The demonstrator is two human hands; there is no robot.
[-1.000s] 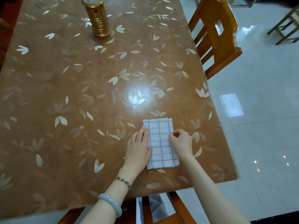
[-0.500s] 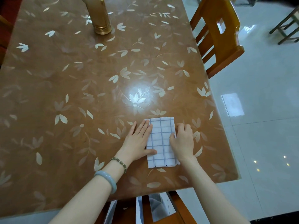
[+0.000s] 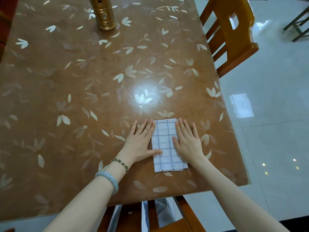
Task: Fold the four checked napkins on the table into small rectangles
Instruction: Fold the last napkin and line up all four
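A white napkin with a blue check point(image 3: 165, 144), folded into a small rectangle of several layers, lies near the table's front right corner. My left hand point(image 3: 142, 142) lies flat along its left edge, fingers straight, thumb across the cloth. My right hand point(image 3: 188, 141) lies flat on its right side, fingers straight and pointing away from me. Both hands press the napkin onto the table point(image 3: 83, 97). No other napkin shows on the tabletop.
A gold cylinder point(image 3: 104, 13) stands at the far middle of the table. One wooden chair point(image 3: 229, 36) stands by the table's right side, and another chair point(image 3: 150, 215), with white cloth or paper on it, is tucked under the near edge. Glossy tiled floor lies to the right.
My right hand went from pinching the napkin's right edge to lying flat on it. My left hand slid forward along the left edge. The napkin stays in place.
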